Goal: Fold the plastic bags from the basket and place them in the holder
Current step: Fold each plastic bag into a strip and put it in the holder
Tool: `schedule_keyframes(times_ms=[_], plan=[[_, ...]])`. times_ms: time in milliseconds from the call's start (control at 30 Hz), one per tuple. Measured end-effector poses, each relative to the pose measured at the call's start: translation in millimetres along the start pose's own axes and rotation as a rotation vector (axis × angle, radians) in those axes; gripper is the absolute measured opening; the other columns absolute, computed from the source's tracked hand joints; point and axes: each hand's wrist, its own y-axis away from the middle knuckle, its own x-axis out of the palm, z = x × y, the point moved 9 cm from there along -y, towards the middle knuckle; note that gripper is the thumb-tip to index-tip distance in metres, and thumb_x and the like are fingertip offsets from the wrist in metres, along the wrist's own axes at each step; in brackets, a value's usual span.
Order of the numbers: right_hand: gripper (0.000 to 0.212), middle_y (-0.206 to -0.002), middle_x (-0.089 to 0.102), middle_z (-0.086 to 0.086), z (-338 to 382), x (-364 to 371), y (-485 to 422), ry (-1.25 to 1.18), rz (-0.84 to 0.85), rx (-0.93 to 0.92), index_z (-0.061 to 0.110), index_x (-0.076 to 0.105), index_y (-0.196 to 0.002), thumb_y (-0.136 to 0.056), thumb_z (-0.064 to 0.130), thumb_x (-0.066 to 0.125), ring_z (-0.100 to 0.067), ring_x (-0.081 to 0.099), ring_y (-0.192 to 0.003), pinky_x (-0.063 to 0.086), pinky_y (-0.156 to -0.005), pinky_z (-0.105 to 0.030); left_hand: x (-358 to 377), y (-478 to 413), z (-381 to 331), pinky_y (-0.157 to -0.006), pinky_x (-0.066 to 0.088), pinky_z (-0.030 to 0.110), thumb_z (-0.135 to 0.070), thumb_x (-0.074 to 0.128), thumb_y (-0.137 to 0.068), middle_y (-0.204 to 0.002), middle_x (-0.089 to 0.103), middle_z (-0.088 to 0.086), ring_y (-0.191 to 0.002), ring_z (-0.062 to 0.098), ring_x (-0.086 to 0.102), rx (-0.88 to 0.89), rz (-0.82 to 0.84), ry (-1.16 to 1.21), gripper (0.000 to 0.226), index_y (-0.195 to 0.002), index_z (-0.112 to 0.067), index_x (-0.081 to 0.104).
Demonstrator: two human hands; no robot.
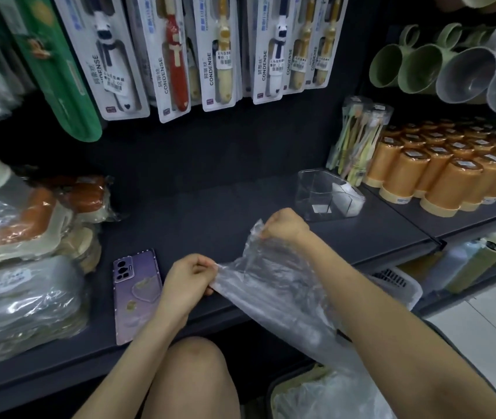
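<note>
Stretching a clear plastic bag (pixel 274 285) above a shop shelf (pixel 210 207), a person pinches one edge with left hand (pixel 190 276) and right hand (pixel 283 226), fingers curled tight on the film. Light, limp and slippery, it seems best held at the corners; the holder (pixel 316 189) stands just beyond.

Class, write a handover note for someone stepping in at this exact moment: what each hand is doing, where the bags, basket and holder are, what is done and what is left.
Left hand: pinches a corner of the clear plastic bag.
Right hand: grips another edge, higher and farther back.
The bag is spread between them over the dark shelf, not yet folded.
The basket, low beside the knee, holds more bags.
The clear holder stands on the shelf beyond the right hand, with white folded pieces inside, probably bags.
Left: fold this bag, put it in the holder, then the rest.
</note>
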Motion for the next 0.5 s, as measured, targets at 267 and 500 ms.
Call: schedule_keyframes(times_ms=[267, 500], plan=[[0.028, -0.057, 0.063, 0.0, -3.4, -47.1, 11.8, -0.96, 0.21, 0.014, 0.013, 0.052, -0.064, -0.081, -0.005, 0.067, -0.013, 0.062, -0.053, 0.055, -0.054, -0.024, -14.7, 4.2, -0.9, -0.047, 0.046, 0.016, -0.002, 0.064, -0.089, -0.056, 0.066, -0.001, -0.048, 0.006, 0.056, 0.032, -0.045, 0.116, 0.014, -0.077, -0.008, 0.066], [0.017, -0.076, 0.064, -0.004, 38.4, -79.4, -4.3, -0.841, -0.116, -0.19, 0.01, 0.061, -0.083, -0.079, 0.004, 0.076, -0.009, 0.062, -0.064, 0.05, -0.057, -0.018, -25.6, -2.3, -16.8, -0.053, 0.047, 0.025, -0.009, 0.066, -0.089, -0.064, 0.07, 0.0, -0.045, 0.005, 0.054, 0.1, -0.182, 0.078, 0.011, -0.08, -0.015, 0.067]])
